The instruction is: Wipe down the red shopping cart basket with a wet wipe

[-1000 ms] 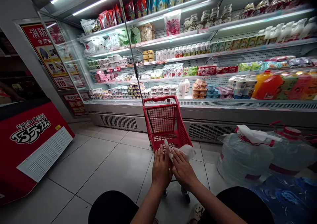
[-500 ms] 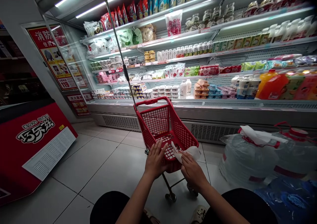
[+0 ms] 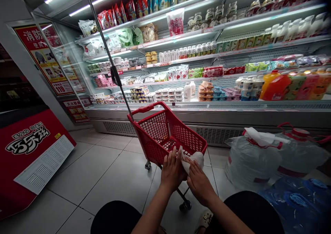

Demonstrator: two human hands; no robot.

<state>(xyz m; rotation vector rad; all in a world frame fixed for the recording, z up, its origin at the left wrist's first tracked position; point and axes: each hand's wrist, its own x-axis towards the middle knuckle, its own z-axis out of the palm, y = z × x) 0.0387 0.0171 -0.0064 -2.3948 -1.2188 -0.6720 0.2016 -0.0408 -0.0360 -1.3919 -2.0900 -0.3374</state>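
Note:
A small red shopping cart [image 3: 144,127] stands right in front of me, its basket a grid of plastic. On the near end of its basket lies my left hand [image 3: 171,172], fingers stretched out over the rim. Close to its right, my right hand [image 3: 200,183] presses a crumpled white tissue [image 3: 198,158] against the same end of the basket. Part of the tissue sticks up between the two hands. My palms and the rim beneath them are hidden. A thin metal pole [image 3: 102,37] rises from the cart's handle.
An open refrigerated shelf [image 3: 232,106] with cartons, bottles and bags spans the back. Large water jugs [image 3: 248,161] stand on the right, blue-wrapped bottles [image 3: 294,203] nearer. A red freezer [image 3: 38,158] is at left. Floor tiles [image 3: 111,179] lie between it and the cart.
The cart has swung slightly, its handle end shifting left in view. My left hand has moved right along the near end, closer to my right hand. The tissue is still under my right hand.

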